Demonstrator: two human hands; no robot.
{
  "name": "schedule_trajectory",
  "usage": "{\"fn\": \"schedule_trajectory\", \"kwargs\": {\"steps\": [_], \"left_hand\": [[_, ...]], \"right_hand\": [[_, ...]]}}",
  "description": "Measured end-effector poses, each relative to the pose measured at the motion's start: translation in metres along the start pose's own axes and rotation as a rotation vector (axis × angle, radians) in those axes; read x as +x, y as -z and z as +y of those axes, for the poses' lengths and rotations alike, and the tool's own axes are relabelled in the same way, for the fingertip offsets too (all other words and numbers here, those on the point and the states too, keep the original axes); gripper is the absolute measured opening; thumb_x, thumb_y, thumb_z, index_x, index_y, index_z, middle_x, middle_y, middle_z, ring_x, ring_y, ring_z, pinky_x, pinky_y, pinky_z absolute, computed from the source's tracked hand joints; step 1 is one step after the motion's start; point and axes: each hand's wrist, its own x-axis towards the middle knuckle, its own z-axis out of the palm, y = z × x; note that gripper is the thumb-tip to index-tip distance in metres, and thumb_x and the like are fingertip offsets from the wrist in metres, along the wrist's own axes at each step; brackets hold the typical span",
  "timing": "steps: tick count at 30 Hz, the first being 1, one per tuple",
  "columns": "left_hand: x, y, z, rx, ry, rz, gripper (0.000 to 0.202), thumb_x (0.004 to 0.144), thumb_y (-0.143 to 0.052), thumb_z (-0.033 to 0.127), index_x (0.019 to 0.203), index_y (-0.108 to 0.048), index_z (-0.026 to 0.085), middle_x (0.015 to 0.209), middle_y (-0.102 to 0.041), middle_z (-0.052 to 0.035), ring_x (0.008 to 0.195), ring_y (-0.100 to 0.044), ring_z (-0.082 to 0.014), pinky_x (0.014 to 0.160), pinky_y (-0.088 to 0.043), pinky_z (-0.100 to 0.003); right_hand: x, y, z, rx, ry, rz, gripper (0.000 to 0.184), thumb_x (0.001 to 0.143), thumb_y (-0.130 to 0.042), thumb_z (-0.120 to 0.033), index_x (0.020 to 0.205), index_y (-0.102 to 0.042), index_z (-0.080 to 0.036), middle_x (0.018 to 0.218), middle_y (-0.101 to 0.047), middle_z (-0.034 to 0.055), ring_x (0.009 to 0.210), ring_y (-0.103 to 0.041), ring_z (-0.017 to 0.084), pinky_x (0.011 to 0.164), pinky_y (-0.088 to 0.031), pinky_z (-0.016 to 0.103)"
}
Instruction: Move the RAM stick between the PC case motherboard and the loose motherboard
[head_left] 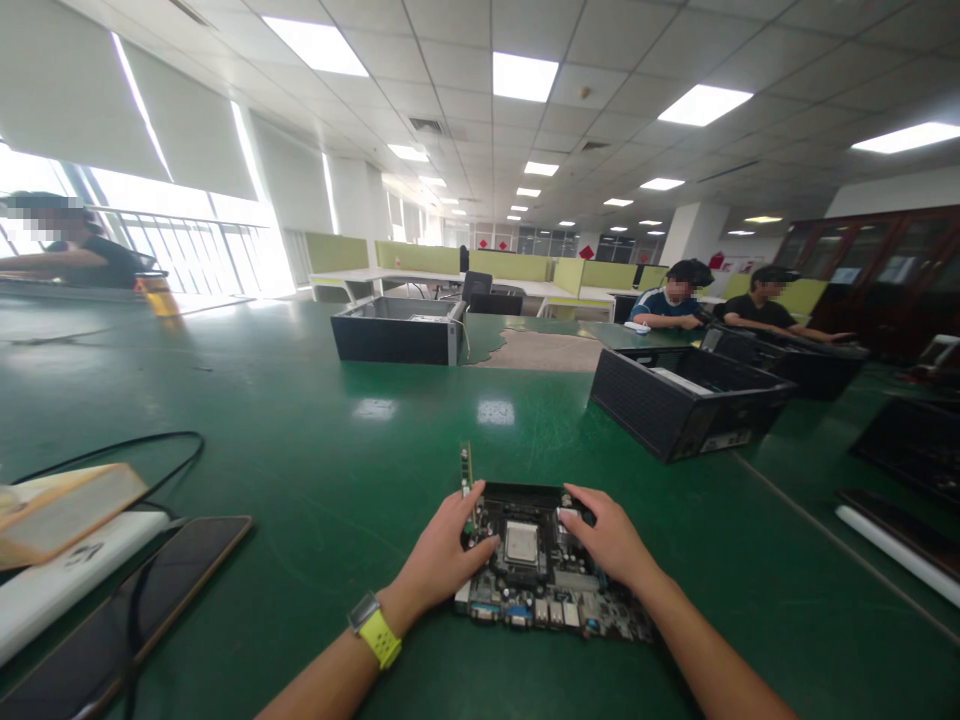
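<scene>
A computer motherboard (555, 580) lies on the green table in front of me, its ports facing me. A square silver processor (521, 543) sits in the socket at its middle. My left hand (446, 545) grips the board's left edge, thumb over the top, the other fingers mostly hidden. Beside those fingers a thin green memory stick (466, 465) stands up at the far left corner; I cannot tell how it is seated. Around the right edge is my right hand (611, 535), its thumb by a small white part. A yellow-green watch strap (379, 637) circles my left wrist.
Dark computer cases stand beyond the board, one at back left (394, 338) and another at right (682, 405). At left lie a phone (180, 570), a white power strip (75, 570) and a black cable (169, 435). Several people sit farther off.
</scene>
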Motion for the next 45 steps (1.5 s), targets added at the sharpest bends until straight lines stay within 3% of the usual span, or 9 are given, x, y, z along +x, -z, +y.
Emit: {"fn": "schedule_trajectory", "kwargs": {"steps": [8,13,29,34,45], "left_hand": [[-0.0002,0.0022,0.0044,0.011,0.026,-0.027,0.071,0.077,-0.055,0.035,0.14,-0.029,0.016,0.135,-0.042,-0.0132,0.124,-0.04,-0.0255,0.106,-0.03,-0.041],[-0.0009,0.0014,0.0025,-0.015,0.006,0.002,0.069,0.077,-0.055,0.035,0.14,-0.031,0.02,0.134,-0.044,-0.0114,0.123,-0.041,-0.0258,0.105,-0.029,-0.043],[-0.0004,0.0009,0.004,0.045,0.002,0.04,0.066,0.077,-0.054,0.035,0.137,-0.035,0.017,0.13,-0.047,-0.012,0.121,-0.043,-0.0249,0.104,-0.032,-0.041],[-0.0006,0.0007,0.0031,0.034,0.001,0.03,0.065,0.077,-0.054,0.034,0.138,-0.034,0.018,0.128,-0.048,-0.0116,0.119,-0.044,-0.0248,0.104,-0.032,-0.041],[-0.0011,0.0034,0.006,-0.009,-0.013,0.002,0.069,0.077,-0.055,0.034,0.14,-0.03,0.019,0.13,-0.047,-0.0121,0.12,-0.043,-0.0257,0.103,-0.032,-0.042]], "right_hand": [[-0.0006,0.0001,-0.0013,-0.006,0.002,0.004,0.05,0.078,-0.051,-0.041,0.122,-0.056,-0.016,0.121,-0.058,0.0093,0.113,-0.05,0.021,0.099,-0.035,0.035],[-0.0003,-0.0008,-0.0003,-0.012,0.007,-0.005,0.05,0.078,-0.051,-0.04,0.121,-0.056,-0.016,0.121,-0.058,0.009,0.113,-0.049,0.021,0.1,-0.034,0.035],[-0.0005,0.0004,-0.0011,0.024,0.002,0.023,0.049,0.077,-0.053,-0.039,0.12,-0.057,-0.016,0.121,-0.058,0.009,0.113,-0.05,0.021,0.099,-0.035,0.036],[0.0002,-0.0016,0.0017,0.03,-0.034,0.051,0.044,0.077,-0.052,-0.041,0.111,-0.064,-0.015,0.121,-0.058,0.0108,0.114,-0.05,0.022,0.102,-0.033,0.037],[-0.0006,0.0004,-0.0007,-0.008,0.042,-0.014,0.048,0.078,-0.051,-0.04,0.119,-0.058,-0.016,0.124,-0.056,0.0098,0.117,-0.047,0.022,0.102,-0.033,0.038]]}}
